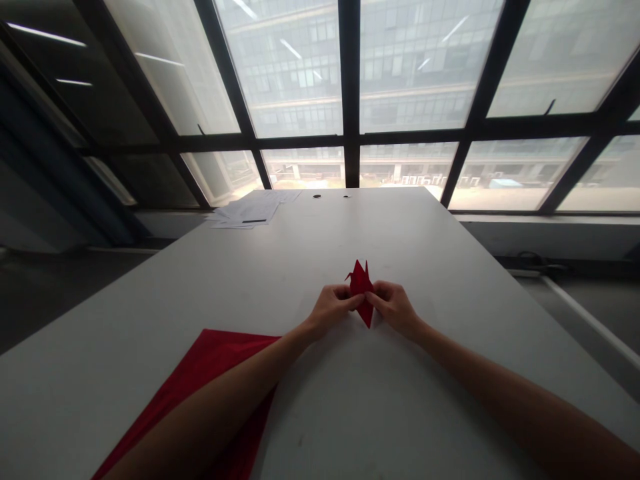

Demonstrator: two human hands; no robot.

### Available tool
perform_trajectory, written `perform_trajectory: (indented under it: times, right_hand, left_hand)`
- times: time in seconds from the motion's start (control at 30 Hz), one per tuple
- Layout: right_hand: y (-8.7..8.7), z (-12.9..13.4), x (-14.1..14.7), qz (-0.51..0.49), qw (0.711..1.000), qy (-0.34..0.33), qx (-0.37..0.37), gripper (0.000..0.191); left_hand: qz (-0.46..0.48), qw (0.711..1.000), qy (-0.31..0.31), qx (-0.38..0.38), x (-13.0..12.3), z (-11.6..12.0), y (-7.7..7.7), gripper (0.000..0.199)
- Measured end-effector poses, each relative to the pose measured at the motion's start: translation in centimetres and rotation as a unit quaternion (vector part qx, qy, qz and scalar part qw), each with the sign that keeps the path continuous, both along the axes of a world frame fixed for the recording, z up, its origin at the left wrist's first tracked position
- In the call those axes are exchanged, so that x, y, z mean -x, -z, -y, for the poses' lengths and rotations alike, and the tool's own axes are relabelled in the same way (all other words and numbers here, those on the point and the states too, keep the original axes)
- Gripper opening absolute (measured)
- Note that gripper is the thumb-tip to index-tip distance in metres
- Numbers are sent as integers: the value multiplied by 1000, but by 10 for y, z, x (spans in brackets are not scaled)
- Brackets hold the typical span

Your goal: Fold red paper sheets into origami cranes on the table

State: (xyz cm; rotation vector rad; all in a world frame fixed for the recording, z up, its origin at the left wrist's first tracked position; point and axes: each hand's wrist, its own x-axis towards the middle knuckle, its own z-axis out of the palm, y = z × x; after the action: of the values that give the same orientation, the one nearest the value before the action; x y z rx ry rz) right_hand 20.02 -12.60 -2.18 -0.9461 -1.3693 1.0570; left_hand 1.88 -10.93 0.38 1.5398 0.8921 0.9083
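Near the centre of the frame, just below the middle, the left hand (334,308) and right hand (395,305) both pinch the folded red paper (361,285) between thumb and fingers. If the two pull apart unevenly, the thin paper could tear or its creases spring open; too hard a squeeze could crumple the body. The paper looks crane-like (a small hooked tip at its left), with sharp points above and below. Red sheet (220,350) lies lower left, under the left forearm.

Backlit from tall windows (300,73), dim foreground, soft shadows, stretched edges
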Motion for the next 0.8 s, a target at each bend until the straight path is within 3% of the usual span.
perform_trajectory:
  times: [0.27,0.53,0.7,0.8]
  right_hand:
    - [-12,6,-3,21,1000,-16,16,31]
    - [-11,5,-4,-3,999,-18,29,27]
    - [-10,4,-5,-26,998,-31,42,40]
    - [-9,4,-4,-15,999,-26,41,36]
  left_hand:
    - [52,998,0,33,0,0,-2,33]
    - [52,998,-1,33,1,1,-2,34]
    - [53,998,-5,28,1,0,-1,33]
    - [53,998,-9,30,1,1,-1,34]
